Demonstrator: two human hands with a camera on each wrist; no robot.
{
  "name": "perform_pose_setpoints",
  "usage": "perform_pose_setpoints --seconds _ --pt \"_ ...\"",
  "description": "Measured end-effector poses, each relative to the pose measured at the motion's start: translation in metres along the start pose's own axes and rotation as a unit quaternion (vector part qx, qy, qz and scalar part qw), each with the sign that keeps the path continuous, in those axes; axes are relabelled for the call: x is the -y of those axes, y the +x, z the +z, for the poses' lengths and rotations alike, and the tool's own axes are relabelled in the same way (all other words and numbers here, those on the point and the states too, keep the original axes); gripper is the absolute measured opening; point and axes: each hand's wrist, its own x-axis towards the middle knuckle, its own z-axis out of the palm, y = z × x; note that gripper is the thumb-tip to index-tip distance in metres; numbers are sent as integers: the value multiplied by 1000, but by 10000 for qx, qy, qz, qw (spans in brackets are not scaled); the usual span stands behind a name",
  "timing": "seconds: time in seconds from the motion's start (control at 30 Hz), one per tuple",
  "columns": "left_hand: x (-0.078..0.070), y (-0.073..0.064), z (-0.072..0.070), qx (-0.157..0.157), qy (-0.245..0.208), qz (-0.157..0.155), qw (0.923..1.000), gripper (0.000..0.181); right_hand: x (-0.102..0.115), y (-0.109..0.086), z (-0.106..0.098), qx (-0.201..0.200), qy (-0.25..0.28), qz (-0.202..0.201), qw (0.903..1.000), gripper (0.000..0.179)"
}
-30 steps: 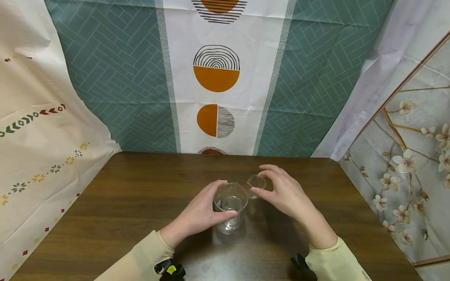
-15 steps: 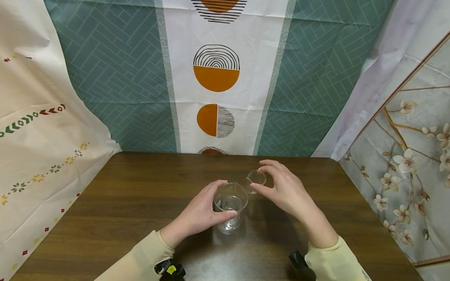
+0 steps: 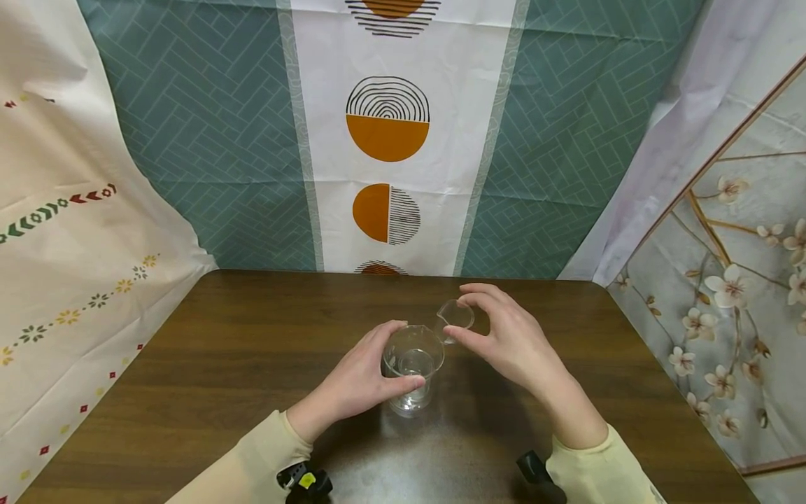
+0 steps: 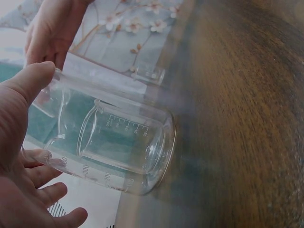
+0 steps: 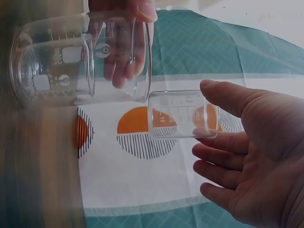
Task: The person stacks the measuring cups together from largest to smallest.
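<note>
My left hand (image 3: 355, 374) grips a large clear glass beaker (image 3: 397, 388) near its rim, thumb on the near side and fingers on the far side. A medium glass beaker (image 4: 118, 137) with printed graduations sits nested inside it. My right hand (image 3: 506, 339) pinches a small glass beaker (image 5: 183, 116) near its rim between thumb and fingers. This small beaker is raised, its base at about the height of the large beaker's rim and just to its right. In the left wrist view, the right hand shows beyond the large beaker.
The brown wooden table (image 3: 252, 336) lies under both hands. In the left wrist view another small glass vessel (image 4: 149, 73) appears low behind the large beaker. A patterned cloth (image 3: 390, 224) hangs at the table's back, with floral cloth (image 3: 724, 336) on the right.
My right hand has lifted the small beaker and shifted it slightly left, nearer the large beaker's rim. My left hand and the large beaker keep their place.
</note>
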Motion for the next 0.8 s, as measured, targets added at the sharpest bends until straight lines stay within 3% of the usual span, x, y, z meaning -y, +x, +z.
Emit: perform_pose_setpoints --seconds 0.8 --pt "1 1 1 -18 -55 -17 10000 95 15 1 9 325 272 -149 9990 44"
